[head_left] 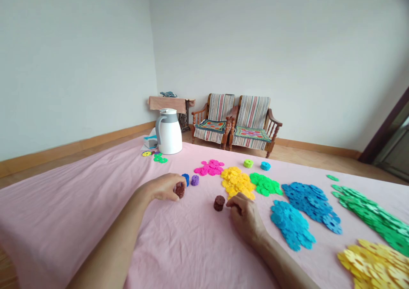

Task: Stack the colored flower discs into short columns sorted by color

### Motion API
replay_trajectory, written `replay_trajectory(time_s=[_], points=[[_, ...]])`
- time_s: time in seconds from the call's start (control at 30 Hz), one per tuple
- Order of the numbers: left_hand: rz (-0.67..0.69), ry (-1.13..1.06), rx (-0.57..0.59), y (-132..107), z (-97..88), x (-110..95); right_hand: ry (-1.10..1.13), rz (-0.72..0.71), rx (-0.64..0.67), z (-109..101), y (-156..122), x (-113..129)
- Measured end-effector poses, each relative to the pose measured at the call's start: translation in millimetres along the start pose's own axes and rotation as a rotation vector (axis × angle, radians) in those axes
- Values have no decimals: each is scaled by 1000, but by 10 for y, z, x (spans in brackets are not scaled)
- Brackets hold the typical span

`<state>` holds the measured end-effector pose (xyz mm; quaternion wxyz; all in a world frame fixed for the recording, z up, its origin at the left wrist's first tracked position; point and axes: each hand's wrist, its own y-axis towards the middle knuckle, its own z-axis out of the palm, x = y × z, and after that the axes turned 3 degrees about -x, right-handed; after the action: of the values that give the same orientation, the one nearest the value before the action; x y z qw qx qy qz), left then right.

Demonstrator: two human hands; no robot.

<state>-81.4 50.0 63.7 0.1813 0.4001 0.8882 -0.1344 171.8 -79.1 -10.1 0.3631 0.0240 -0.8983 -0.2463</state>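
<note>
The left hand (164,187) pinches a brown stack of plastic discs (180,191) on the pink cloth (79,204), the right hand (246,216) lies curled, grip unclear, just right of a second brown stack (219,203); these look light, stiff, topple-prone, best pinched by the sides

Head camera, single worn view.
Faces forward and slightly down from the near edge of the pink-covered worktop (79,204); left hand (166,187) and right hand (246,216) close below the lens; armchairs (236,121) and far wall (255,38) well beyond.
</note>
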Motion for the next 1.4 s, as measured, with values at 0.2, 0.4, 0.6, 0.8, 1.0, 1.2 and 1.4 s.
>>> replay_trajectory(time_s=[0.2, 0.4, 0.6, 0.8, 1.0, 1.2, 1.4], points=[[7, 45, -17, 76, 94, 77, -10, 3, 10, 2, 1, -4], [11, 74, -23, 94, 110, 99, -19, 8, 12, 0, -2, -2], [-16, 13, -28, 29, 65, 61, -11, -8, 4, 5, 6, -22], [-172, 63, -274, -131, -100, 7, -26, 1, -11, 12, 18, -40], [118, -169, -249, 99, 183, -404, -48, -2, 64, -6, 7, 29], [286, -95, -176, 341, 514, -625, -23, -43, 61, 14, -15, 0], [412, -23, -102, 512, 551, -717, 1, 12, -76, 12, 17, -73]])
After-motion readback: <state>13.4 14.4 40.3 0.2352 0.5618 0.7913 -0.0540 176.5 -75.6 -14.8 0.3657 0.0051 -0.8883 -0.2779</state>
